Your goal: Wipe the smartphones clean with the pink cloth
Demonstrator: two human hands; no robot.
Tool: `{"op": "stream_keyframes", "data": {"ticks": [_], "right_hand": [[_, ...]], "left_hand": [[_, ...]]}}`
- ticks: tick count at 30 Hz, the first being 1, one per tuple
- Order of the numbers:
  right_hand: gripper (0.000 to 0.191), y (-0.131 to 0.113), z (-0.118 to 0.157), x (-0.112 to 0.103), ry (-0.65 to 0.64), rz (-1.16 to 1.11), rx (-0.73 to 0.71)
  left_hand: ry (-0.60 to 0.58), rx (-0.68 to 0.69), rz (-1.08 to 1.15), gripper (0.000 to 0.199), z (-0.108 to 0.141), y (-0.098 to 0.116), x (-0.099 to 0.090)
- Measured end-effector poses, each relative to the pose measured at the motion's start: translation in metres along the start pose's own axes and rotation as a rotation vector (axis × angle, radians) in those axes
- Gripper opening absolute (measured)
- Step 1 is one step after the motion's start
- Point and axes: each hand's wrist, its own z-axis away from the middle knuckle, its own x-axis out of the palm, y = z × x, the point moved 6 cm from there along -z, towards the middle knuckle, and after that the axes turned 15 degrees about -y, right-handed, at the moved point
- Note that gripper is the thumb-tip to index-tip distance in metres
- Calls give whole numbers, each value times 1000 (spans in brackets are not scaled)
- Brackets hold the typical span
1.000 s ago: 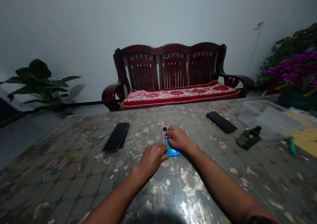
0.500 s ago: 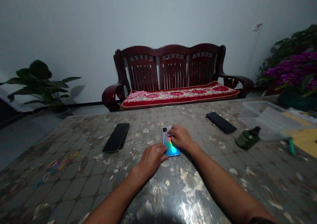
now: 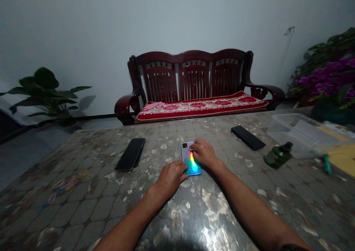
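Observation:
A smartphone (image 3: 187, 158) lies back side up on the table, its silver-to-blue cover throwing a rainbow glare and its camera block at the far left corner. My left hand (image 3: 172, 173) closes on the phone's near left edge, steadying it with thumb and fingers. Pressed to the upper part of the cover, my right hand (image 3: 204, 153) has its fingers closed on a small pale pad (image 3: 191, 149), mostly hidden under the fingertips; its exact kind is unclear.
Left of my hands lie black phones (image 3: 130, 154), one apparently atop another. Another dark phone (image 3: 247, 137), a green bottle (image 3: 278, 155) and a clear plastic box (image 3: 299, 130) stand to the right. Coloured rubber bands (image 3: 69, 184) lie at left. A red wooden bench (image 3: 194, 77) stands beyond the table.
My right hand has shifted very slightly to the right on the phone's cover, with the pale pad under its fingers. The left hand keeps its place at the phone's edge.

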Motion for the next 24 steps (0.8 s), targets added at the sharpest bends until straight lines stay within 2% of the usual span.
{"op": "stream_keyframes", "data": {"ticks": [4,11,16,19,24], "right_hand": [[30,8,0,-2,23,-13,49],[27,-5,2,3,-74,-47,-139],[32,5,0,2,8,-42,-70],[34,5,1,2,-14,-30,-67],[30,-11,5,4,-98,-41,-203]], "left_hand": [[15,5,8,15,-1,-3,3],[-7,10,-2,14,1,2,-1],[7,15,6,15,1,0,1],[15,21,4,15,0,-2,3],[4,16,-8,13,0,1,2]]}}
